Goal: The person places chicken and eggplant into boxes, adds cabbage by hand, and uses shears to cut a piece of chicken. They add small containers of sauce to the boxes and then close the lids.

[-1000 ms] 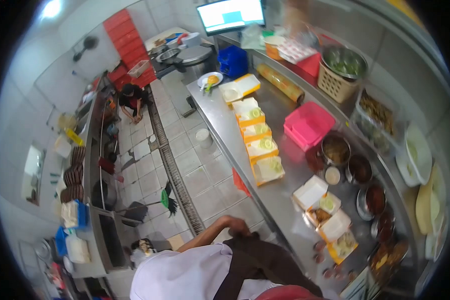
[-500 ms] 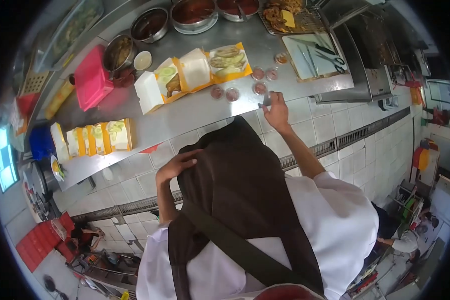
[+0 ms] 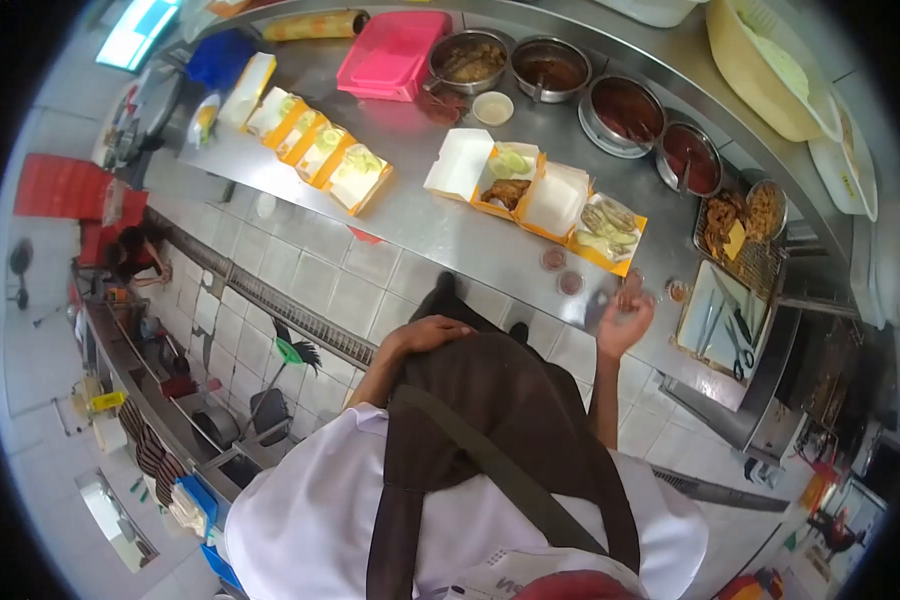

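My right hand (image 3: 626, 326) is over the steel table's front edge, beside small clear cups of reddish sauce (image 3: 570, 282). Its fingers are blurred, and what they hold, if anything, is unclear. To its left stand open yellow-and-white boxes: one holds browned meat (image 3: 506, 192) with green slices, another pale green slices (image 3: 606, 228). Resting flat on the dark apron (image 3: 510, 390) is my left hand (image 3: 432, 334), with nothing visible in it. A cup of orange-brown contents (image 3: 677, 291) sits right of my right hand.
More filled boxes (image 3: 320, 150) stand on the left of the table (image 3: 410, 215). Sauce bowls (image 3: 625, 108) and a pink container (image 3: 395, 55) line its back. Knives and scissors (image 3: 738, 350) lie on a board at right. A person (image 3: 130, 250) is far left.
The view has turned, shifting the table contents rightward. My right hand has moved from the table's edge to the sauce cups. My left hand now lies further onto the apron.
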Tool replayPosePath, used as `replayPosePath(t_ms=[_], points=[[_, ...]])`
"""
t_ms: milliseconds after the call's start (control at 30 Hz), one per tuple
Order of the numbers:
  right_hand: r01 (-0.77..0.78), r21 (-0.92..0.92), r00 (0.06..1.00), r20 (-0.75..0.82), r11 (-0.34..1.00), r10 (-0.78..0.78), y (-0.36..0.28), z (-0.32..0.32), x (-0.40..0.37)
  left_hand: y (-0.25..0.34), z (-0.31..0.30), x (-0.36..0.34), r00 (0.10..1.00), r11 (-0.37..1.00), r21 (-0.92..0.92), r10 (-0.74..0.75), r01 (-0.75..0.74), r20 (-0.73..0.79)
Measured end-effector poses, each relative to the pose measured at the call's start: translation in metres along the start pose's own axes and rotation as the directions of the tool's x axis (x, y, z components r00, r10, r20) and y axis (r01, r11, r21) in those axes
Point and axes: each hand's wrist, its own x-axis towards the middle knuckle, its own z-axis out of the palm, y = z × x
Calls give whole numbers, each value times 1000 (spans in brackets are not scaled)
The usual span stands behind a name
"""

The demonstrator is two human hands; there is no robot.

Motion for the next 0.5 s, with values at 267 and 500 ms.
replayPosePath(t_ms=[267, 500], points=[[181, 417, 878, 339, 891, -337, -82, 170, 126, -10, -102, 30, 905, 965, 205, 228, -162, -360], [360, 353, 518, 694, 863, -500, -74, 238, 172, 58, -184, 167, 592, 722, 599, 664, -347, -457]])
